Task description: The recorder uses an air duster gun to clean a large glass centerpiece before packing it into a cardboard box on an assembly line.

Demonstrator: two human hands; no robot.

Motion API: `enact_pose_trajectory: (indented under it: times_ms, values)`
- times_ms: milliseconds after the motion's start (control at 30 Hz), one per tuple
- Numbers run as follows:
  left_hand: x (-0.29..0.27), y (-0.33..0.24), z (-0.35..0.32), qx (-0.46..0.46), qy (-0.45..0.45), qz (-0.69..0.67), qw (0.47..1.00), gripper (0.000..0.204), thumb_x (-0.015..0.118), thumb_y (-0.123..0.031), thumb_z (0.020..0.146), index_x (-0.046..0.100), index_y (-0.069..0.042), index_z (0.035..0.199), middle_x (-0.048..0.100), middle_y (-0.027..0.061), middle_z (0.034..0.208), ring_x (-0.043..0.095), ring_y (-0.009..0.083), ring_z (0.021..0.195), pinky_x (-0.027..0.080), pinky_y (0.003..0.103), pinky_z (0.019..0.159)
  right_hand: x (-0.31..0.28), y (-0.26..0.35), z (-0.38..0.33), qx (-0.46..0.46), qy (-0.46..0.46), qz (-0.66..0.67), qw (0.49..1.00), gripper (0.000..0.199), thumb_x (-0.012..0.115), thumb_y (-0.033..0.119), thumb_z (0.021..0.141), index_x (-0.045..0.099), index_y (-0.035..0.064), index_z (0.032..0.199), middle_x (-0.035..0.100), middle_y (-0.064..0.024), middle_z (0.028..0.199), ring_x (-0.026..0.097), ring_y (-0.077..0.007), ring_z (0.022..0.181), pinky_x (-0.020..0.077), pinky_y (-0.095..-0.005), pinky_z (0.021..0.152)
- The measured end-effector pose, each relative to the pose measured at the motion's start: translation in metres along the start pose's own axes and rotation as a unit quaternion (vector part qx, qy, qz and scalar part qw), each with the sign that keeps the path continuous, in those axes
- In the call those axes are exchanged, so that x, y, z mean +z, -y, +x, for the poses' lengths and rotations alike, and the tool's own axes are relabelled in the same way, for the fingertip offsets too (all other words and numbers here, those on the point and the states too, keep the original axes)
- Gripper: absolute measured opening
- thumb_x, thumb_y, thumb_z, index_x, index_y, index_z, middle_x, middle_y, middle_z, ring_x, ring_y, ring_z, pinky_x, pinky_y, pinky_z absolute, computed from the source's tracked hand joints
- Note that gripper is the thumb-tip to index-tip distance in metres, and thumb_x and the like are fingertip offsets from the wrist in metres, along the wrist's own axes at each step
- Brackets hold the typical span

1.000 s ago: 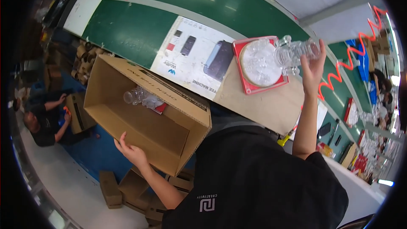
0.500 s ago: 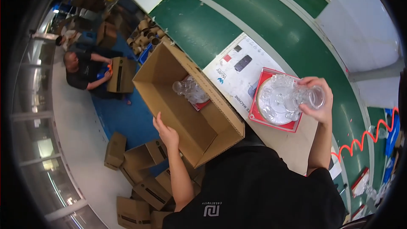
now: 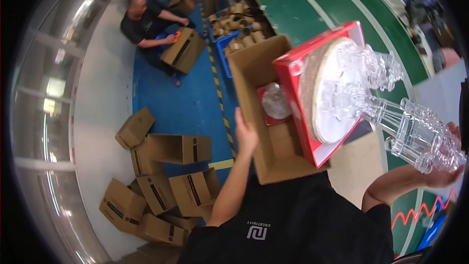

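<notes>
Lifted the glass piece (image 3: 405, 129) and its red tray (image 3: 296, 93) off the table (image 3: 288, 17) since the earlier frame, and brought both over toward the cardboard box (image 3: 264, 159), with the tray now tipped up steeply. Holding the glass at its far end with the right hand (image 3: 442, 176), fingers clamped around it near the right edge of the view, partly hidden by the glass. Showing a round pale disc (image 3: 326, 88) between tray and glass. Overlapping the right side of the box with the tray in this view; cannot tell whether touching the rim.

Resting the left hand (image 3: 246, 137) against the box's left wall, thumb apart from the extended fingers; cannot tell whether gripping the cardboard. Inside the box, lying toward the right wall, a second glass piece (image 3: 276, 100) on a red base (image 3: 271, 120).

At upper left, a seated co-worker (image 3: 141, 22) with an orange tool (image 3: 177, 34) at a closed carton (image 3: 184, 51). Nearby, cardboard tubes (image 3: 239, 22) in blue bins (image 3: 225, 54). At lower left, brown cartons (image 3: 190, 193) heaped on the floor (image 3: 181, 102).
</notes>
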State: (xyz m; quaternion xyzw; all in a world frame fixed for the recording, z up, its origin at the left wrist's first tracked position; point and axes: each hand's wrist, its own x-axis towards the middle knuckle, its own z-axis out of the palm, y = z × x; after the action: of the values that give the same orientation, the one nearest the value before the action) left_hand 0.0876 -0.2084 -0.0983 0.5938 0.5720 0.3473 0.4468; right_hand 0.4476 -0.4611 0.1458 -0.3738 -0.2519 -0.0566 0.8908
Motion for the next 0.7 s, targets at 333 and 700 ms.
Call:
enact_pose_trajectory:
  times_ms: [333, 700]
  values:
    - [-0.045, 0.023, 0.01, 0.013, 0.09, 0.034, 0.995, 0.062, 0.059, -0.034, 0.087, 0.045, 0.005, 0.133, 0.052, 0.0257, 0.13, 0.057, 0.0404, 0.11, 0.048, 0.043, 0.092, 0.02, -0.123, 0.013, 0.017, 0.266, -0.216, 0.939, 0.053, 0.043, 0.035, 0.095, 0.043, -0.0051, 0.13, 0.055, -0.0214, 0.122, 0.054, -0.0345, 0.115, 0.0421, -0.0467, 0.101]
    - [-0.072, 0.042, 0.043, 0.007, 0.206, -0.012, 0.978, 0.057, 0.05, -0.035, 0.094, 0.041, 0.006, 0.134, 0.052, 0.0279, 0.128, 0.056, 0.0416, 0.11, 0.048, 0.046, 0.09, 0.106, -0.104, -0.087, 0.071, 0.127, -0.356, 0.923, 0.06, 0.051, 0.045, 0.091, 0.049, -0.0029, 0.127, 0.057, -0.0159, 0.117, 0.055, -0.0278, 0.109, 0.0466, -0.0412, 0.092]
